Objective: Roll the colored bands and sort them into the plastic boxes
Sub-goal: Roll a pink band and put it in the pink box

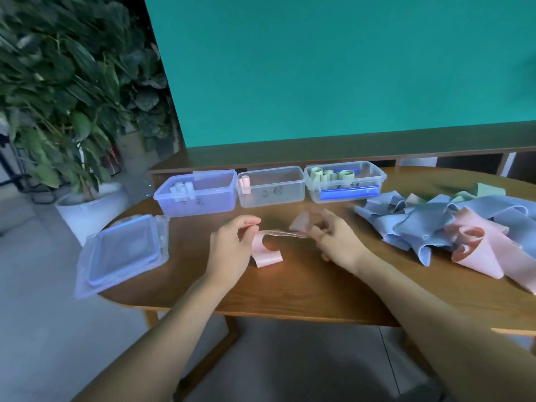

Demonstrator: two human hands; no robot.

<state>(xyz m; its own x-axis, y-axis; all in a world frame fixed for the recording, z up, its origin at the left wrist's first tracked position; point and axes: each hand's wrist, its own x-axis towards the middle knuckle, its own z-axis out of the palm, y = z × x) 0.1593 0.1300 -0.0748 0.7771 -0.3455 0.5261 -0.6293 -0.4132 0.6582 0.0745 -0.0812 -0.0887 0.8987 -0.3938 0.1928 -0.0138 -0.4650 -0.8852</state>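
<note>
Both forearms reached in from the near edge of the wooden table (290, 297), meeting over its middle. Between them a pink band (268, 250) was stretched out, its free end curling down onto the tabletop below the left hand (232, 250). That hand pinched the band between thumb and fingertips, wrist bent and knuckles up. The right hand (333, 242) gripped the other end, fingers curled in, where a first fold or turn seemed to be started — motion blur hid the detail.

To roll it well, the right fingers should probably wind tightly while the left keeps light tension, so the edges stay aligned and the coil does not spring loose.

Beyond the hands stood three plastic boxes in a row: the left box (200, 195) with pale rolls, the middle box (271, 188) with one pink roll (245, 184), the right box (345, 181) with green rolls. The middle one looked the likely destination. A heap of unrolled bands (452, 230) — blue, pink, some green — lay to the right, and stacked lids (121, 253) to the left.
</note>
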